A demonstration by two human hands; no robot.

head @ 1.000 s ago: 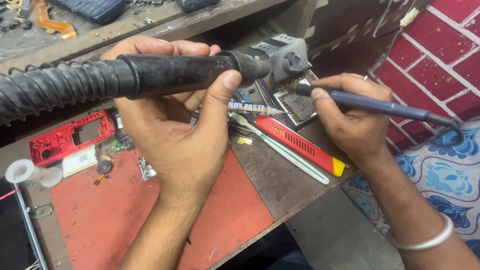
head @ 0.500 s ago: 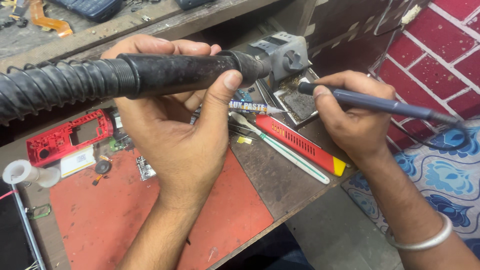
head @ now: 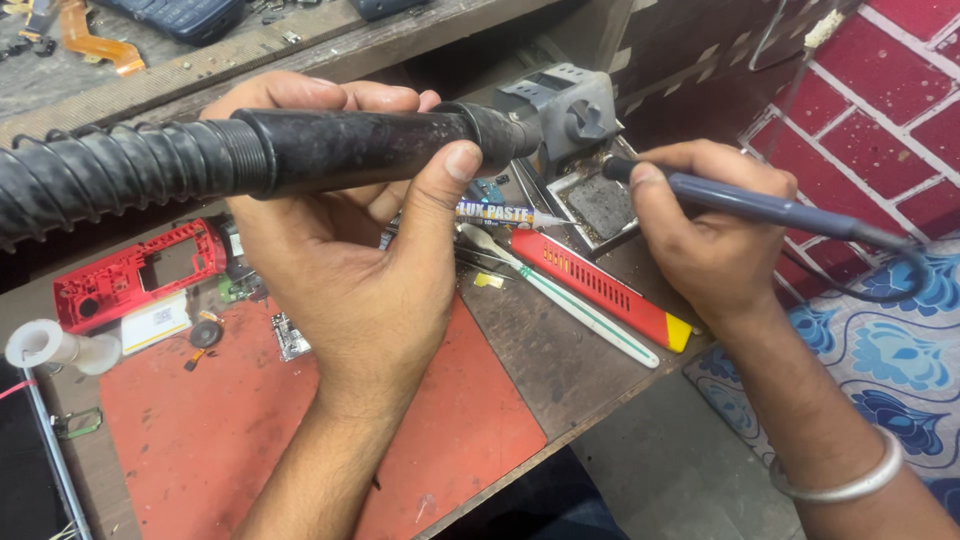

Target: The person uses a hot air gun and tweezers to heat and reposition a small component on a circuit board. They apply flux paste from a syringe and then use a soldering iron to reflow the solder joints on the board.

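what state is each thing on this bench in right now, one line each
left hand: gripping the black hot air handle, held level
right hand: gripping the blue soldering iron
red phone frame: stripped, lying flat
flux syringe: lying flat
red-handled tool: lying unused

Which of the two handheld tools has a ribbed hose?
The thick black handpiece in the left hand; its ribbed hose runs leftward. The slim blue-grey iron in the right hand has a thin cord.
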